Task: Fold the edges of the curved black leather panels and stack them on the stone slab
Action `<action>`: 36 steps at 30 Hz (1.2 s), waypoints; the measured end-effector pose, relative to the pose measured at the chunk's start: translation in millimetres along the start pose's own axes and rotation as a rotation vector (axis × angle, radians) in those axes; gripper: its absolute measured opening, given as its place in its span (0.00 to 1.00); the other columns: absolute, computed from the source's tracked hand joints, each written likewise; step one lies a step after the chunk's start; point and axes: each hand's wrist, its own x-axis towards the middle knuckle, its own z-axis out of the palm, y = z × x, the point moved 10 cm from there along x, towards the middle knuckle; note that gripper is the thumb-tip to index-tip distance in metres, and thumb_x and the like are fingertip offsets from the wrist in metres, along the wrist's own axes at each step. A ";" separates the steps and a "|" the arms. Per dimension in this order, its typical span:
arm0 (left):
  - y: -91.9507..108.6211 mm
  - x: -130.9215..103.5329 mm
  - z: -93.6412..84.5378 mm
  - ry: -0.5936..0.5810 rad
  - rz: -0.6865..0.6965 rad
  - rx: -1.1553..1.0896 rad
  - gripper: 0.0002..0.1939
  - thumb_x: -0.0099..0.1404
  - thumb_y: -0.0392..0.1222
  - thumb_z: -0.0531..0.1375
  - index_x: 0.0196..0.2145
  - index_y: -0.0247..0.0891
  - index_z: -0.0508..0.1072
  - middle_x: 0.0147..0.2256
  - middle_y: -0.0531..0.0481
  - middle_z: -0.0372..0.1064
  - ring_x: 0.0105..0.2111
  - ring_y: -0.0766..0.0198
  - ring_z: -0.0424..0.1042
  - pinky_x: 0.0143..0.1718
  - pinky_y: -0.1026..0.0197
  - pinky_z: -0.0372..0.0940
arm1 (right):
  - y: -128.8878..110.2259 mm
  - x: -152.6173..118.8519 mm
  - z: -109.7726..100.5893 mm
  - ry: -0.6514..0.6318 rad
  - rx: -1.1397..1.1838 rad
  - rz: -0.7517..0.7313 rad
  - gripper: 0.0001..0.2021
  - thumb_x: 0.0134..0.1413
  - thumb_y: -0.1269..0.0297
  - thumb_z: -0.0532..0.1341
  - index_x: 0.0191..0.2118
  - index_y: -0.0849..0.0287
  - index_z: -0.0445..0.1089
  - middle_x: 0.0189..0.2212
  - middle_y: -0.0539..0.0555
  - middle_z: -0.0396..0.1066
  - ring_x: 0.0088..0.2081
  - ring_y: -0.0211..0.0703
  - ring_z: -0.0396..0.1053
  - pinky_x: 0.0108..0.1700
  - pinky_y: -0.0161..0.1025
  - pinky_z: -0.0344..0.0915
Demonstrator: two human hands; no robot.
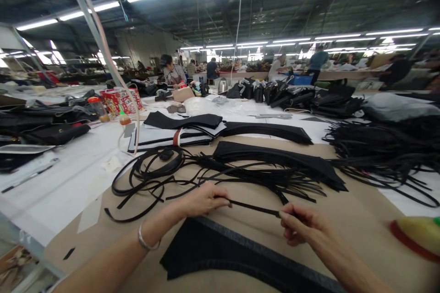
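Observation:
A thin black strip [254,207] is stretched between my two hands above the brown board. My left hand [208,198], with a silver bangle on its wrist, pinches one end. Further along the strip, my right hand [300,223] grips it between thumb and fingers. Just below lies a curved black panel [220,252] with a greyish band along its upper edge. Behind my hands, a tangle of loose black strips [247,174] spreads beside a coil of black strip [154,169]. A stack of curved black panels [275,160] rests partly over the strips.
Brown board [367,219] covers the near table. At right are a big heap of black strips [381,146] and a yellowish container [417,236] with a red-brown base. Further back stand a glue bottle [123,116], a red patterned box [122,100], black bags [264,91] and a kettle [223,85]. Several people work beyond.

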 end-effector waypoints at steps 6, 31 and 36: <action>-53.5 -26.6 -40.9 0.040 -0.162 0.109 0.16 0.68 0.46 0.53 0.27 0.37 0.74 0.20 0.56 0.63 0.24 0.66 0.61 0.33 0.65 0.54 | 19.4 -20.5 -43.8 0.059 -0.053 0.108 0.22 0.45 0.41 0.65 0.29 0.58 0.70 0.24 0.54 0.69 0.29 0.46 0.69 0.33 0.39 0.70; -73.7 -2.6 -33.2 0.151 -0.435 -0.008 0.15 0.59 0.51 0.47 0.29 0.39 0.66 0.22 0.51 0.65 0.18 0.64 0.63 0.20 0.64 0.56 | 8.8 -5.2 -70.5 0.194 -0.267 -0.153 0.22 0.52 0.41 0.55 0.30 0.57 0.67 0.25 0.53 0.67 0.29 0.47 0.68 0.31 0.39 0.63; -58.4 -34.0 -16.6 -0.002 -0.452 -0.160 0.21 0.54 0.57 0.52 0.35 0.36 0.69 0.22 0.54 0.67 0.19 0.67 0.63 0.22 0.67 0.55 | 23.8 -62.2 -96.8 0.159 -0.113 0.003 0.27 0.49 0.35 0.60 0.32 0.59 0.67 0.23 0.51 0.67 0.23 0.41 0.66 0.26 0.36 0.62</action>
